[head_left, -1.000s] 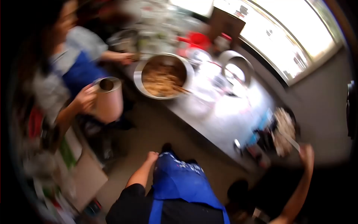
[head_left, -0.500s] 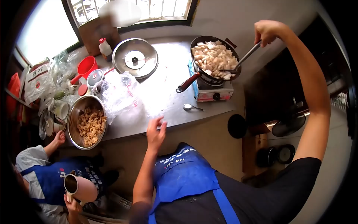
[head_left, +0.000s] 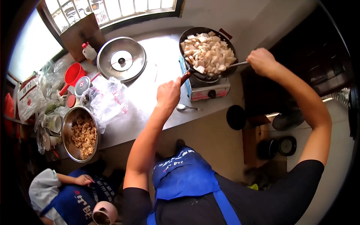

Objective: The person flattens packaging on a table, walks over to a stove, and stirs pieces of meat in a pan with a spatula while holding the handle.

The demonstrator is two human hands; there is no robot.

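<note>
A dark wok (head_left: 187, 37) full of pale, cut chunks of food (head_left: 208, 52) sits on a portable gas stove (head_left: 210, 93). My left hand (head_left: 168, 93) is wrapped round the wok's long handle (head_left: 185, 77), at the near left of the pan. At the right, my right hand (head_left: 261, 62) grips the handle of a metal spatula (head_left: 239, 64), held low at the wok's rim. The spatula's far end is hidden among the chunks. Just right of my left wrist, a metal spoon (head_left: 185, 107) lies on the table.
On the metal table (head_left: 150, 56) are a large lid (head_left: 107, 52), a red dipper (head_left: 74, 74), plastic bags (head_left: 108, 99) and a steel bowl (head_left: 67, 144) of browned meat pieces. A person in a blue apron (head_left: 75, 202), with a pink pitcher (head_left: 108, 210) beside them, is at lower left.
My left hand has moved from open air onto the wok handle and closed. My right hand has come down, lowering the spatula handle. The co-worker's pitcher has shifted down and right.
</note>
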